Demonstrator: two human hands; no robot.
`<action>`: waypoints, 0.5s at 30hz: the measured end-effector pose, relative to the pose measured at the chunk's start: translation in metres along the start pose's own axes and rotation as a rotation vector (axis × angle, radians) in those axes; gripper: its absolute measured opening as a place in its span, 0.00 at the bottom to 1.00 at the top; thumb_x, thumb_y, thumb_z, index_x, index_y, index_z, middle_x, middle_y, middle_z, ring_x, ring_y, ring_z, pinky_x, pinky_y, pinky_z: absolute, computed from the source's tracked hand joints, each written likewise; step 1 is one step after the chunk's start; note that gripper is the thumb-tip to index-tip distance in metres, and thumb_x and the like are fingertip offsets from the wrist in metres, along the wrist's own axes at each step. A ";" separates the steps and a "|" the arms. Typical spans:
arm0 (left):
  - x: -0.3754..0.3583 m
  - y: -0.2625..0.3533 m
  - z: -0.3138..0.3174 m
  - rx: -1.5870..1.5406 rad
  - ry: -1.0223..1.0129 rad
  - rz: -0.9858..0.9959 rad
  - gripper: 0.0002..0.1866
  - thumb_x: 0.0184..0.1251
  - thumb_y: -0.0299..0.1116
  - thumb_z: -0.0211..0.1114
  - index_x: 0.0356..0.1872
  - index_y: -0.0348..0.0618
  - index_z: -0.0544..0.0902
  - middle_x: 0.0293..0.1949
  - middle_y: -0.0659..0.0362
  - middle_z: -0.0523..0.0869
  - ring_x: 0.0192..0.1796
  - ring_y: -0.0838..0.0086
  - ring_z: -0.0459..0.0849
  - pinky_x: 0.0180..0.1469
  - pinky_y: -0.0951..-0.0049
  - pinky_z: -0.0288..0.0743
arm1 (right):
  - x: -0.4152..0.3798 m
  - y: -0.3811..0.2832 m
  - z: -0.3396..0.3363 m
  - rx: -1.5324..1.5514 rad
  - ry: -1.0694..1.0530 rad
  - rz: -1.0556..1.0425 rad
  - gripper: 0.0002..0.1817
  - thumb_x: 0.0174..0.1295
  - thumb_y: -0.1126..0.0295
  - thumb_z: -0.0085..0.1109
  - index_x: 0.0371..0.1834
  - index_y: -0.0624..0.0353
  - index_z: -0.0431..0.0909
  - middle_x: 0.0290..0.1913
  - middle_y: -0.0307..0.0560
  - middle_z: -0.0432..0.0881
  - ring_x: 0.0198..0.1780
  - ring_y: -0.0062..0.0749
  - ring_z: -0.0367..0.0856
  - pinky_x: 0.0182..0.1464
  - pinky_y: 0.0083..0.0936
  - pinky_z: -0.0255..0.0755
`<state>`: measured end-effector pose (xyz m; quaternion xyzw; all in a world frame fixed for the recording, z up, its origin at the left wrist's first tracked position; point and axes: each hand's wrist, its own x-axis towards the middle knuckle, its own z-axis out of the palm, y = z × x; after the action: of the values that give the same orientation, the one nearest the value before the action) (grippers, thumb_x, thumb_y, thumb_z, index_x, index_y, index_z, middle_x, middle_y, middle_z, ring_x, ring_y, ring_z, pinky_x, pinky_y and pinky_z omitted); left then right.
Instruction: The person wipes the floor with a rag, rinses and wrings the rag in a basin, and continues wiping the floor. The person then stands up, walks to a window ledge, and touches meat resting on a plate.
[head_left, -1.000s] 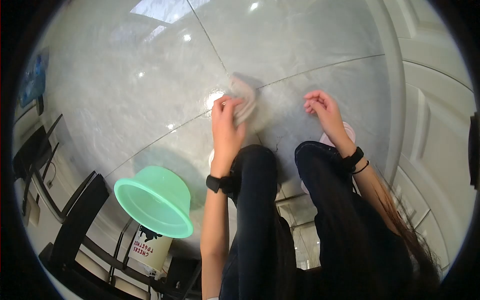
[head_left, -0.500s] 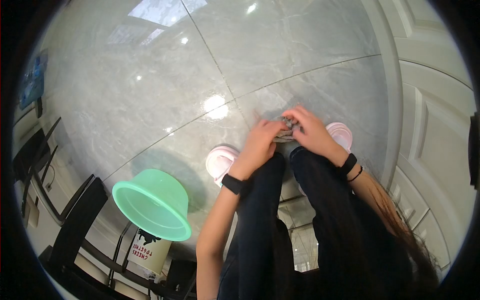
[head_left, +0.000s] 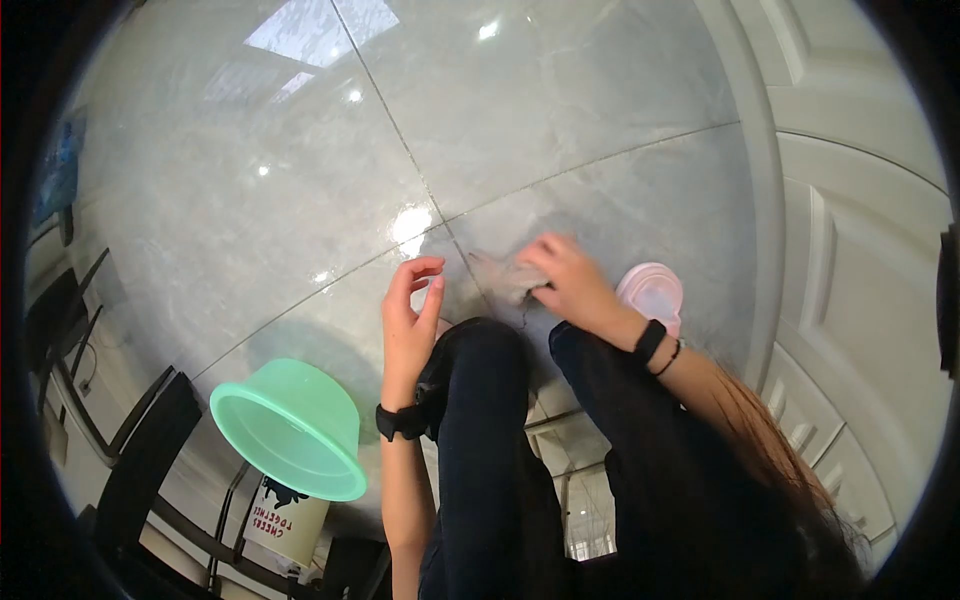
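My right hand [head_left: 572, 278] is closed on a small greyish cloth [head_left: 508, 280], low over the floor tiles in front of my knees. The cloth is smeared by motion, and one end trails to the left of my fingers. To the left, my left hand [head_left: 408, 305] is raised near my knee, with thumb and fingers apart and nothing between them. A pink slipper [head_left: 652, 292] shows on my right foot. My left foot is mostly hidden behind my left hand and knee.
A green plastic basin [head_left: 290, 425] stands tilted in view at the lower left. Behind it are a printed white bin [head_left: 287, 520] and black chair frames [head_left: 150, 450]. White panelled cabinet doors [head_left: 850, 250] line the right side, beside glossy grey tiles [head_left: 300, 180].
My left hand has let go of the cloth and moved left, with its fingers opening. My right hand keeps the cloth and has shifted slightly left. The camera view has tilted a little.
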<state>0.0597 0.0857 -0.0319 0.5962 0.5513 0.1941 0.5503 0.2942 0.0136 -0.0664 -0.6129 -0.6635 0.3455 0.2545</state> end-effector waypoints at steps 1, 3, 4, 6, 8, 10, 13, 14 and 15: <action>-0.001 0.000 -0.001 -0.015 0.013 -0.006 0.10 0.71 0.26 0.58 0.49 0.35 0.80 0.49 0.56 0.85 0.53 0.71 0.83 0.57 0.69 0.75 | -0.001 0.007 -0.009 0.029 0.047 0.093 0.22 0.53 0.73 0.61 0.54 0.53 0.78 0.48 0.51 0.79 0.48 0.43 0.81 0.40 0.31 0.79; -0.004 0.000 -0.004 -0.022 0.027 -0.035 0.10 0.71 0.26 0.58 0.49 0.35 0.80 0.48 0.56 0.85 0.53 0.71 0.83 0.58 0.69 0.74 | 0.001 0.014 -0.044 0.092 0.139 0.285 0.23 0.55 0.72 0.61 0.57 0.56 0.77 0.49 0.51 0.82 0.44 0.39 0.83 0.39 0.27 0.78; -0.004 -0.001 -0.005 -0.032 0.039 -0.045 0.10 0.71 0.26 0.58 0.49 0.35 0.80 0.48 0.55 0.86 0.52 0.70 0.83 0.58 0.68 0.74 | 0.000 0.025 -0.059 0.100 0.256 0.358 0.24 0.56 0.71 0.61 0.59 0.57 0.76 0.47 0.50 0.83 0.40 0.36 0.82 0.38 0.26 0.77; -0.004 -0.002 -0.007 -0.041 0.056 -0.054 0.10 0.71 0.25 0.58 0.48 0.35 0.80 0.47 0.55 0.86 0.52 0.69 0.83 0.58 0.68 0.75 | 0.003 0.048 -0.093 0.145 0.466 0.532 0.26 0.58 0.70 0.61 0.62 0.60 0.75 0.47 0.49 0.83 0.37 0.31 0.80 0.39 0.25 0.74; -0.007 -0.004 -0.010 -0.036 0.063 -0.067 0.10 0.71 0.25 0.58 0.49 0.35 0.80 0.47 0.55 0.86 0.51 0.69 0.84 0.58 0.68 0.75 | -0.004 0.099 -0.119 0.089 0.664 0.529 0.26 0.59 0.71 0.61 0.63 0.60 0.75 0.49 0.50 0.80 0.40 0.30 0.77 0.43 0.26 0.73; -0.009 -0.007 -0.013 -0.032 0.081 -0.069 0.10 0.71 0.25 0.57 0.49 0.35 0.80 0.47 0.55 0.86 0.52 0.69 0.83 0.58 0.68 0.74 | -0.018 0.141 -0.135 -0.136 0.711 0.476 0.26 0.58 0.73 0.59 0.64 0.58 0.74 0.50 0.52 0.77 0.43 0.35 0.76 0.46 0.29 0.72; -0.011 -0.010 -0.016 -0.022 0.093 -0.084 0.09 0.72 0.26 0.57 0.48 0.36 0.80 0.47 0.56 0.85 0.52 0.71 0.83 0.58 0.69 0.74 | -0.035 0.151 -0.142 -0.441 0.546 0.550 0.27 0.56 0.76 0.58 0.63 0.55 0.75 0.51 0.53 0.73 0.46 0.43 0.76 0.50 0.33 0.72; -0.011 -0.010 -0.016 -0.014 0.090 -0.086 0.09 0.73 0.27 0.57 0.49 0.36 0.80 0.47 0.57 0.85 0.52 0.72 0.82 0.57 0.70 0.73 | -0.044 0.152 -0.130 -0.491 0.513 0.506 0.27 0.55 0.78 0.57 0.62 0.54 0.75 0.51 0.53 0.72 0.46 0.46 0.76 0.49 0.34 0.72; -0.011 -0.011 -0.016 -0.007 0.087 -0.087 0.09 0.74 0.27 0.56 0.49 0.36 0.80 0.48 0.58 0.84 0.52 0.73 0.81 0.57 0.72 0.73 | -0.047 0.143 -0.122 -0.541 0.479 0.461 0.28 0.53 0.79 0.57 0.61 0.53 0.75 0.51 0.53 0.71 0.47 0.49 0.76 0.49 0.35 0.72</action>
<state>0.0382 0.0806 -0.0321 0.5607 0.5995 0.1975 0.5359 0.4835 -0.0137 -0.0954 -0.8528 -0.4979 0.0549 0.1476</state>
